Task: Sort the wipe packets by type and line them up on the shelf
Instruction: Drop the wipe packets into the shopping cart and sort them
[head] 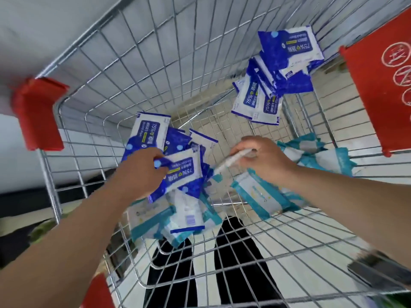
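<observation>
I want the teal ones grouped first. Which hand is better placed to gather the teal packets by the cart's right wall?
Right, probably. The right hand is beside those teal packets and pinches a pale packet; the left hand grips a blue packet across the cart.

A wire shopping cart (155,63) fills the view, with a red plastic corner cap (37,114) at nine o'clock and a red panel (378,92) at three. A pale tiled floor (311,236) shows through the mesh at five o'clock.
</observation>
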A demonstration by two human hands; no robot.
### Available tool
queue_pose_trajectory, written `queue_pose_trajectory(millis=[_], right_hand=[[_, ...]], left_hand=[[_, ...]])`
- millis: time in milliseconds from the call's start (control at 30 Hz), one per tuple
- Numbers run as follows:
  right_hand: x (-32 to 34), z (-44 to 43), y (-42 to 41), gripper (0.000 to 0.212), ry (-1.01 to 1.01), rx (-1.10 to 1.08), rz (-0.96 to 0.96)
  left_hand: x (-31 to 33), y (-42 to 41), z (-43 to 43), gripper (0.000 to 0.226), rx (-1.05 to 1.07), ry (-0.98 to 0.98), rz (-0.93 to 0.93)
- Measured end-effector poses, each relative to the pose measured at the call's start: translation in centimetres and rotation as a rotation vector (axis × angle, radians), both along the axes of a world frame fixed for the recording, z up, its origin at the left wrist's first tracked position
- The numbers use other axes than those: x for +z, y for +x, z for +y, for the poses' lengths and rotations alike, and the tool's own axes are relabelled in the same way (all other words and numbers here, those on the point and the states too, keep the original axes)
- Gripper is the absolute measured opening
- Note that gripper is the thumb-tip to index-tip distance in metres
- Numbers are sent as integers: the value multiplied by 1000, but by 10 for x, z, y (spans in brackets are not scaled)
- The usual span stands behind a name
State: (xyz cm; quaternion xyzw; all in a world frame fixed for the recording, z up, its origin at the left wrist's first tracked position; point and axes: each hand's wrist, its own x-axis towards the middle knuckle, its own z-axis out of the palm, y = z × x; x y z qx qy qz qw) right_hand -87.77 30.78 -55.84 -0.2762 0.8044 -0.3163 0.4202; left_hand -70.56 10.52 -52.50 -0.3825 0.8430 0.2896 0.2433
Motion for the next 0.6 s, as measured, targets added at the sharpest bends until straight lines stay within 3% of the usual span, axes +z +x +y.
queue_pose_trajectory(millis=[100, 233, 400, 533, 600], right_hand=[[7, -19, 0, 21, -21, -105, -40], [9, -37, 5, 28, 85, -129, -149], [9, -46, 14, 13, 37, -252, -236], [1, -48, 21, 45, 43, -327, -316], [-4, -50, 30, 61, 157, -300, -330]], left_hand=[[-4, -7, -20, 23, 147, -129, 71], [-18, -12, -38, 27, 269, -67, 49], [-21, -14, -46, 20, 342, -115, 133], [-14, -15, -56, 36, 537, -22, 255], [-14, -14, -60, 40, 513, 36, 144]])
